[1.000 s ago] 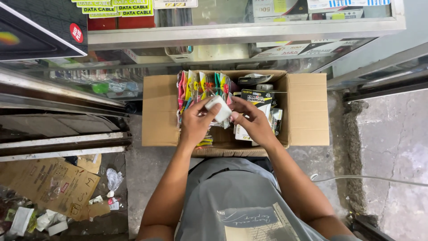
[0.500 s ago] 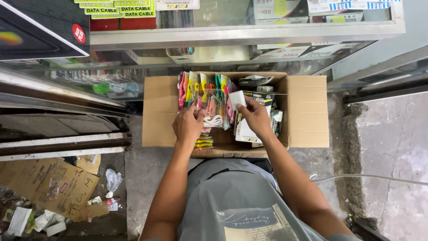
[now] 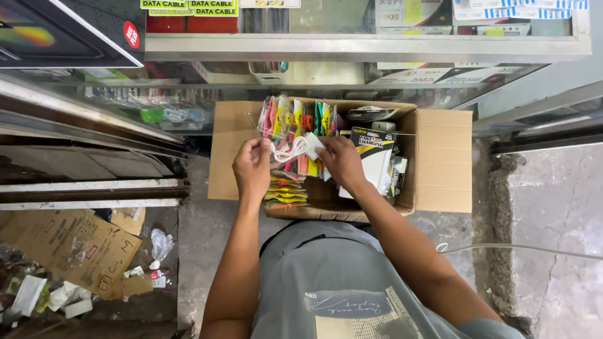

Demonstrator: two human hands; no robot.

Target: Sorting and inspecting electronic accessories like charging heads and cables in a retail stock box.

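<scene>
The coiled white cable (image 3: 293,150) is hanging between both hands at the frame's centre, over the open cardboard box (image 3: 446,157), its long axis running left to right. The left hand (image 3: 253,166) is pinching its left end and the right hand (image 3: 341,162) is gripping its right end, both equally near, above the colourful packets (image 3: 286,119).

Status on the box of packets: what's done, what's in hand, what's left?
Done: colourful packets stand in a row inside the open cardboard box. In hand: left hand and right hand together hold a clear packet with a coiled white cable above the box. Left: the dark charger boxes lie loosely at the box's right side.
</scene>
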